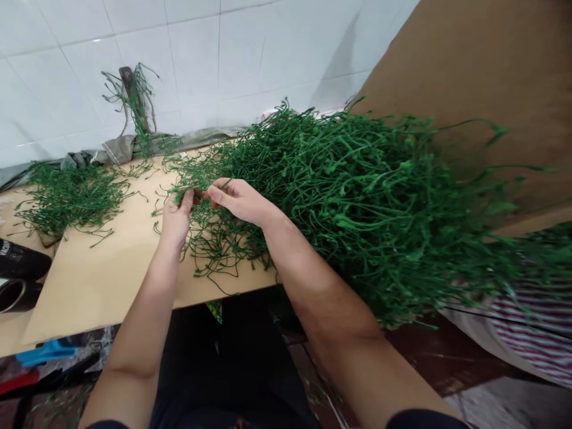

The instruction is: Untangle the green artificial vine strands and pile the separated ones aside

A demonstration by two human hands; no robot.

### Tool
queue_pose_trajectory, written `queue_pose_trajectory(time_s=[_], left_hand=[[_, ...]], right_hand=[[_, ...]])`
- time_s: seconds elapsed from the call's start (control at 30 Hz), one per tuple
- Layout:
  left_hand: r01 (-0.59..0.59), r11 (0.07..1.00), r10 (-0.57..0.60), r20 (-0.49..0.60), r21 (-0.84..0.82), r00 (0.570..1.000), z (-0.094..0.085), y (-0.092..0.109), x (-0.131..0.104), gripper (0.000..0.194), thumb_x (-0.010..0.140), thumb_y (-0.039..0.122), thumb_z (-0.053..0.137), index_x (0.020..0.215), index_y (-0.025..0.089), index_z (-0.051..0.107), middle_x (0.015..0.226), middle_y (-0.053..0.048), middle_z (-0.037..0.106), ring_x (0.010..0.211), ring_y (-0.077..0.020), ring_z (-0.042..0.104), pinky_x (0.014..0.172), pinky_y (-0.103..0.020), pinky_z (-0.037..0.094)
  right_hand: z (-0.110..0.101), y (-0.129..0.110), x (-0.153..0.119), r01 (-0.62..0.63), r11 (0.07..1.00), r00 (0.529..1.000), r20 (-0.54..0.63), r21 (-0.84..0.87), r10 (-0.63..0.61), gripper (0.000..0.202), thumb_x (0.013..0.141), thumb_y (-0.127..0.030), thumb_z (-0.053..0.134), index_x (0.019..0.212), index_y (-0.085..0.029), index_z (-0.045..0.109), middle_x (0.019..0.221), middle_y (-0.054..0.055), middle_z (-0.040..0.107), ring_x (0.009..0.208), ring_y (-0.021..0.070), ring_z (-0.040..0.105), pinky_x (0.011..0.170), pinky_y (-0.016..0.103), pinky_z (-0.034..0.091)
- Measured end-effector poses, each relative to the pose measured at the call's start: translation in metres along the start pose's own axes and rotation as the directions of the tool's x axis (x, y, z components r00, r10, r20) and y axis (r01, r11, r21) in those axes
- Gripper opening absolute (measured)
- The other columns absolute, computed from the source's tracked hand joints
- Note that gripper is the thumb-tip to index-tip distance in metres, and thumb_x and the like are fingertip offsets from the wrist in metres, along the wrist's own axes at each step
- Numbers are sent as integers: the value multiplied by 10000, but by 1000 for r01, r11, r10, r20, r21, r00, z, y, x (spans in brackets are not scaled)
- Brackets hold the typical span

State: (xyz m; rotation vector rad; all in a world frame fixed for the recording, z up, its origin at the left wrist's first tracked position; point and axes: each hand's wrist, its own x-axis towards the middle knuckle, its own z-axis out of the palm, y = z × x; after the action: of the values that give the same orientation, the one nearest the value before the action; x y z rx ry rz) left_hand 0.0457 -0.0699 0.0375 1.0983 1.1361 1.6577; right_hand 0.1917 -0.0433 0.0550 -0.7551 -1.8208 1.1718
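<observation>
My left hand [176,215] is closed, thumb against fingers, on a few thin green stems [181,195] with small knobbed tips. Beside it, my right hand [239,199] is pinched, and a dark green stem [226,183] sticks up from its fingers. The two hands nearly meet above the cardboard-coloured tabletop [107,280]. A large tangled heap of green stems [357,185] lies just right of my right hand. Looser stems [217,244] spread below and around both hands. Whether the stems are plastic or real I cannot tell.
At the left lies a smaller pile of stems [75,196]. More stems hang on an upright post [131,95] by the tiled wall [268,53]. A black cup [18,295] and a black cylinder [22,259] stand at the left edge. A brown board [500,77] leans at the right.
</observation>
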Motion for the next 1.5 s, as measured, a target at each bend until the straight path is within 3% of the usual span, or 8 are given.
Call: queue_pose_trajectory(time_s=[0.13,0.37,0.7,0.8,1.03,1.13,1.23,1.5], left_hand=[[-40,998,40,4,55,999,0,-3,-2,155,714,296,713,706,163,633,619,21,620,606,-88,559,594,-192,425],[146,942,-195,-139,-303,971,-8,-2,17,225,832,391,577,732,190,559,772,8,668,656,-75,580,563,-178,432],[180,948,-162,90,-262,983,-5,2,33,335,786,518,570,648,224,492,655,1,553,781,-121,582,651,-237,474],[210,937,-205,45,-280,978,-6,-4,46,372,844,494,506,597,224,441,593,5,519,704,-116,548,592,-240,446],[205,928,-273,-193,-311,943,-47,4,72,483,919,445,426,557,163,274,419,49,314,494,-43,411,454,-166,274],[261,947,-283,-105,-187,953,-43,7,60,365,808,433,605,615,188,416,533,51,517,551,-60,513,464,-173,332],[265,964,-265,9,-36,964,-28,15,43,149,737,271,664,762,183,547,738,-1,659,657,-83,594,527,-172,400],[106,958,-190,312,266,931,-5,35,15,314,747,358,660,1000,174,627,962,-44,668,876,-143,627,792,-252,466]], right_hand=[[6,3,0,-29,999,999,-22,13,30,380,790,-498,592,651,-164,474,514,-53,421,498,54,354,505,222,281],[31,4,-13,-52,999,981,-184,4,52,427,824,-467,524,543,-186,366,489,-71,259,485,49,229,489,242,194],[62,-2,-40,-8,997,973,-229,-71,-9,397,841,-360,453,539,-198,252,523,-52,228,517,68,248,525,254,205],[64,-6,-52,-7,999,971,-238,-38,-2,394,856,-355,425,542,-201,241,520,-51,233,514,70,253,523,253,215],[48,-18,-78,96,995,973,-210,-13,-97,420,849,-347,463,521,-199,247,518,-47,237,508,72,264,524,250,251],[33,-10,-68,30,999,956,-293,-13,-33,375,863,-374,456,541,-188,405,541,-20,384,552,93,376,559,249,324],[24,0,-59,-6,969,943,-324,-245,-76,285,872,-336,459,670,-175,580,686,40,578,701,143,513,690,281,407],[19,12,-53,-112,725,939,-311,-679,-146,278,871,-186,403,909,-115,670,970,164,669,930,260,578,910,410,420]])
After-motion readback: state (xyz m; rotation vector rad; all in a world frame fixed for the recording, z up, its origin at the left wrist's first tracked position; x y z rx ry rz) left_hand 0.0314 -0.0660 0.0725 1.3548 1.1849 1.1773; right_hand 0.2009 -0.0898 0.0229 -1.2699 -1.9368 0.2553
